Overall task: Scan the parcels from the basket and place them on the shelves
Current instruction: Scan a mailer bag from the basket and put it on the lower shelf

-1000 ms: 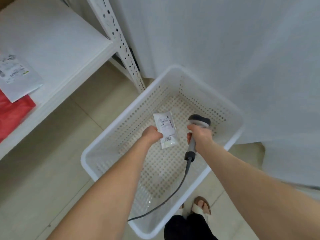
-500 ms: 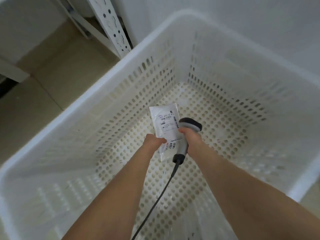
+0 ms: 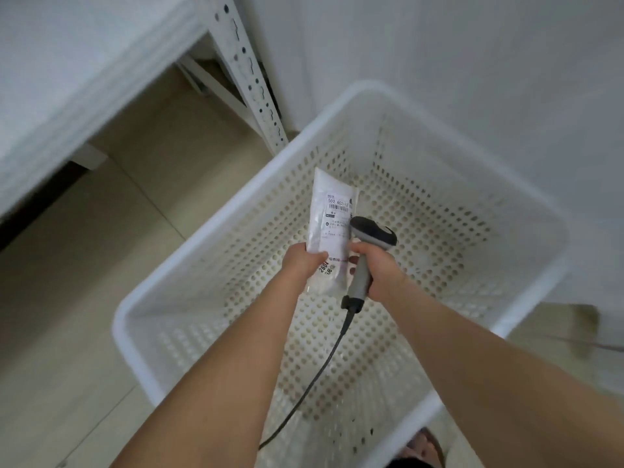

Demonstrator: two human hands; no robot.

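A small white parcel (image 3: 329,214) with a printed barcode label is held upright over the white perforated basket (image 3: 526,211). My left hand (image 3: 302,260) grips its lower part. My right hand (image 3: 380,268) is wrapped round the grey handle of a barcode scanner (image 3: 371,233), whose dark head sits just right of the parcel's label. The scanner's black cable (image 3: 314,380) trails down towards me. No other parcel shows on the basket's floor.
A white shelf board (image 3: 67,82) fills the upper left, with its perforated metal upright (image 3: 251,74) beside the basket. Beige floor tiles (image 3: 101,282) lie to the left, a white wall (image 3: 472,55) behind. A sandalled foot (image 3: 425,447) shows at the bottom edge.
The view has pulled back from inside the basket. My left hand has lifted the parcel higher and more upright, and the scanner has risen with it beside the label.
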